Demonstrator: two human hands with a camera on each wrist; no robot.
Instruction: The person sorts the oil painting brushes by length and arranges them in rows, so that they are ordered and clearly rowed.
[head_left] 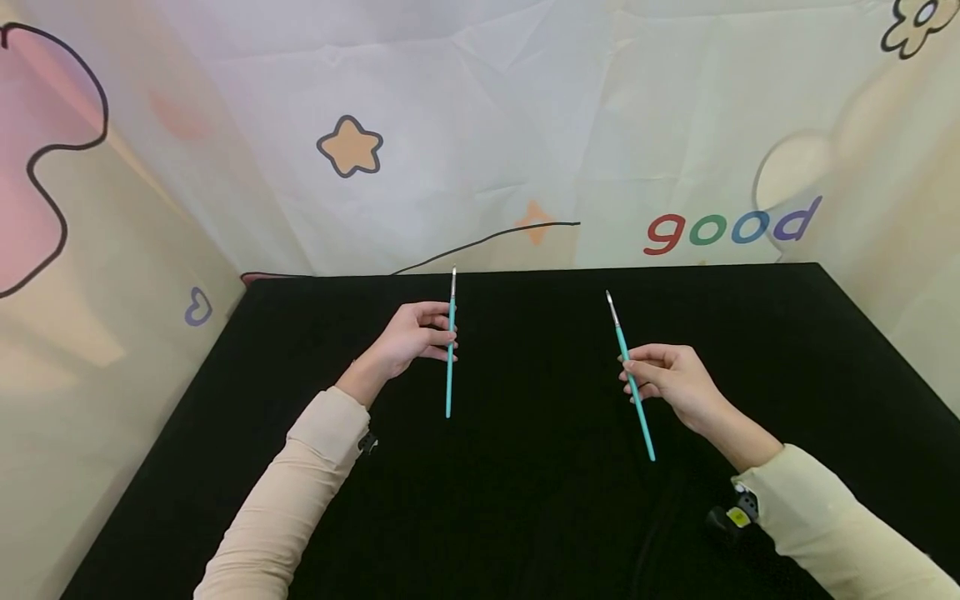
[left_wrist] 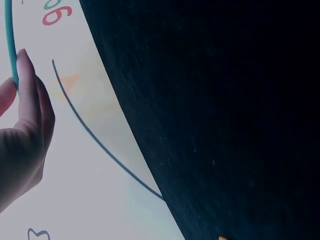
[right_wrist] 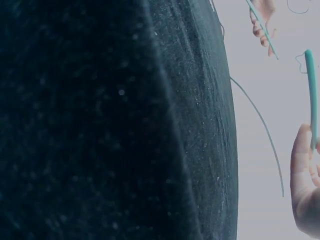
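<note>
Two slim turquoise paintbrushes with silver ferrules show in the head view, one in each hand. My left hand (head_left: 411,340) pinches the left paintbrush (head_left: 450,375) around its middle, and that brush stands nearly upright with its bristle end up. On the other side, my right hand (head_left: 671,379) pinches the right paintbrush (head_left: 641,417) between thumb and fingers. This one leans, its bristle end up and to the left. Part of the left brush's handle (left_wrist: 10,40) appears at the left wrist view's edge. The right wrist view catches the right brush's handle (right_wrist: 311,90) beside the fingers.
A black-covered table (head_left: 525,500) spreads beneath both hands. Behind it hangs a pale printed cloth (head_left: 480,125) with a star, a flower and the word "good". Small dark devices sit at the left cuff (head_left: 367,442) and the right cuff (head_left: 746,504).
</note>
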